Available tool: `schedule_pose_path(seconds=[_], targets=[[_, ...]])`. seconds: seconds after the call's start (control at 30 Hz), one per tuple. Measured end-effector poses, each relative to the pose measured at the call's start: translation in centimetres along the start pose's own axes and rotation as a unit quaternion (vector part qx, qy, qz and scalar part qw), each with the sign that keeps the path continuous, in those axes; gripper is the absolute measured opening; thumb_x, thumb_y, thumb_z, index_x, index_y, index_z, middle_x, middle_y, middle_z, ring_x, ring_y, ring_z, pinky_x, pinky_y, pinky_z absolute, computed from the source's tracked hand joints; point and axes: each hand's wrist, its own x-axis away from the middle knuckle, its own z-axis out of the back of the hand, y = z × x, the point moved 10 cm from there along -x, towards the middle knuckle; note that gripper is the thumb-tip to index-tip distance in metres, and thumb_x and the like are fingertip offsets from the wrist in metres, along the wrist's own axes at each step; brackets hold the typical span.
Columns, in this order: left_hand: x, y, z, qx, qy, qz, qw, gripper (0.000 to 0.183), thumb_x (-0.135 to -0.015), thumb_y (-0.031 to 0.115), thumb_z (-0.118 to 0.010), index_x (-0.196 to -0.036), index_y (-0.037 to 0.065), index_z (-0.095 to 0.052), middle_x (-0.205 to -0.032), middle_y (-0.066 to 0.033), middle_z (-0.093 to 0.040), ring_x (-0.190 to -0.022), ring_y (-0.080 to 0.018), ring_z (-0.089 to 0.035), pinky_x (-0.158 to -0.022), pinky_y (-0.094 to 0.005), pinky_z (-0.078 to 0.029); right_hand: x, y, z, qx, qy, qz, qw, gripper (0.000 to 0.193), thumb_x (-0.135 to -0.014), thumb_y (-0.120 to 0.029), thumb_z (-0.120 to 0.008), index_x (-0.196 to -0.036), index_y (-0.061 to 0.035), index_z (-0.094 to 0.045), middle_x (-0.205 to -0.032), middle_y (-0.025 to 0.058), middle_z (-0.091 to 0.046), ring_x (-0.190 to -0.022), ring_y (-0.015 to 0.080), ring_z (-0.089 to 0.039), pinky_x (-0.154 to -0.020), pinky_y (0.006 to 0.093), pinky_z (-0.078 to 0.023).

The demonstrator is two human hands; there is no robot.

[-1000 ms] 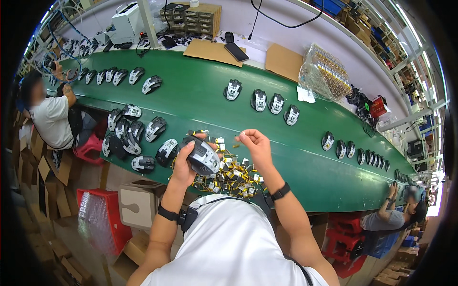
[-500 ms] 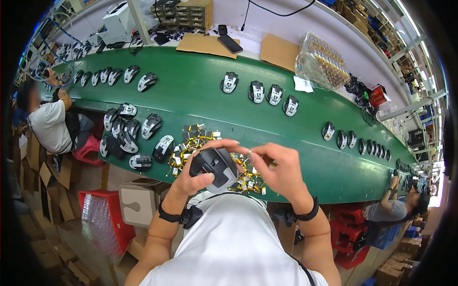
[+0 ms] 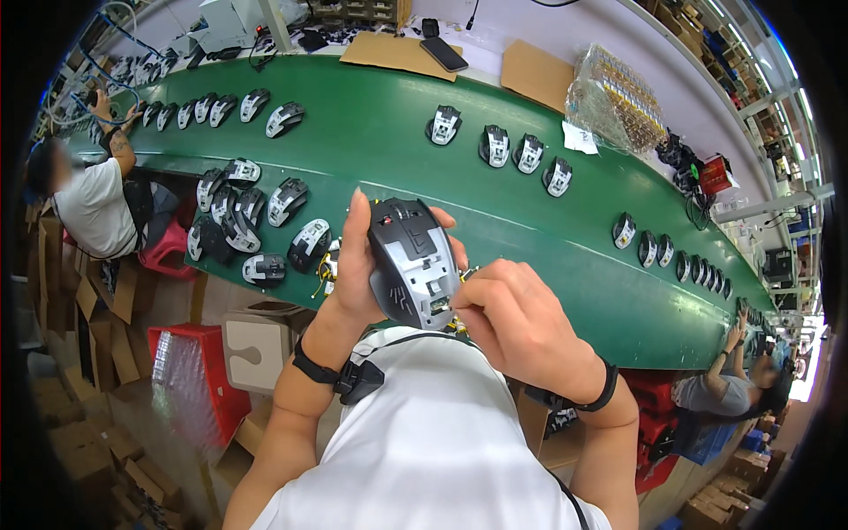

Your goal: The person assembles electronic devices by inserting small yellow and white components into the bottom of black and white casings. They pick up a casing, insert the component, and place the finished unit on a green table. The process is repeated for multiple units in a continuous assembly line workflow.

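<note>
My left hand [image 3: 353, 278] is closed round a black and grey computer mouse [image 3: 411, 252], held up close in front of my shirt. The mouse shows its grey face, with slots and a small square opening near its lower end. At that opening my right hand [image 3: 530, 327] pinches with thumb and forefinger; whatever is between the fingertips is too small or hidden to name. Behind my hands, mostly covered, lies a pile of small silver and yellow parts with wires [image 3: 329, 268]. A mouse [image 3: 309, 245] lies just left of my left hand.
Several mice [image 3: 237, 216] are heaped at the left, and others stand in rows along the green bench [image 3: 530, 230]. Cardboard sheets [image 3: 539, 78], a phone [image 3: 444, 55] and a plastic-wrapped bundle [image 3: 616, 97] line the back. Co-workers sit at left and right; a red crate [image 3: 199, 375] stands below.
The mouse has been turned so its grey face and lower opening show. My right hand has come down from beside it to the opening. The whole view has shifted slightly.
</note>
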Motion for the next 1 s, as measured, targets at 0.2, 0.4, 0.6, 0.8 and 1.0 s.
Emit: schedule_pose_path(seconds=[0.2, 0.4, 0.6, 0.8, 1.0], targets=[[0.7, -0.6, 0.4, -0.002, 0.027, 0.012, 1.0, 0.087, -0.093, 0.076, -0.025, -0.117, -0.001, -0.058, -0.099, -0.0251, -0.067, -0.087, -0.0289, -0.069, -0.076, -0.0373, -0.058, -0.2, -1.5, -1.6, 0.113, -0.09, 0.082, 0.986, 0.016, -0.073, -0.007, -0.062, -0.087, -0.0034, -0.056, -0.084, 0.0067, -0.05, -0.074, 0.0209, -0.051, -0.068, 0.0324, -0.04], [0.9, -1.2, 1.1, -0.001, 0.056, 0.028, 0.998, 0.085, -0.093, 0.075, -0.026, -0.112, 0.0, -0.061, -0.098, -0.0217, -0.068, -0.086, -0.0268, -0.069, -0.077, -0.0353, -0.058, -0.5, -1.4, -1.7, 0.095, -0.114, 0.1, 0.984, 0.021, -0.07, -0.005, -0.064, -0.09, -0.0029, -0.058, -0.085, 0.0065, -0.053, -0.073, 0.0215, -0.051, -0.067, 0.0328, -0.041], [0.9, -1.1, 1.3, -0.002, 0.065, 0.031, 0.997, 0.084, -0.093, 0.075, -0.027, -0.11, 0.0, -0.062, -0.095, -0.02, -0.069, -0.085, -0.026, -0.069, -0.077, -0.0357, -0.057, -0.4, -1.1, -2.2, 0.092, -0.121, 0.085, 0.985, 0.024, -0.069, -0.003, -0.066, -0.091, -0.0026, -0.058, -0.083, 0.006, -0.054, -0.069, 0.0218, -0.051, -0.066, 0.0331, -0.042], [1.1, -1.6, 2.7, -0.002, 0.128, 0.038, 0.991, 0.08, -0.094, 0.072, -0.03, -0.104, 0.001, -0.065, -0.091, -0.0191, -0.07, -0.081, -0.0262, -0.069, -0.073, -0.0355, -0.057, -0.6, -1.0, -2.8, 0.115, -0.127, 0.095, 0.981, 0.012, -0.072, -0.007, -0.062, -0.082, -0.0031, -0.055, -0.081, 0.007, -0.052, -0.074, 0.0213, -0.052, -0.068, 0.0329, -0.041], [0.7, -0.9, 2.8, 0.012, 0.119, 0.006, 0.993, 0.079, -0.094, 0.068, -0.03, -0.105, -0.002, -0.064, -0.091, -0.0201, -0.069, -0.082, -0.0291, -0.068, -0.078, -0.0373, -0.057, -0.3, 0.9, -2.4, -0.004, -0.056, 0.02, 0.998, 0.019, -0.069, 0.002, -0.069, -0.087, -0.0012, -0.062, -0.077, 0.0075, -0.053, -0.068, 0.0234, -0.053, -0.063, 0.034, -0.044]])
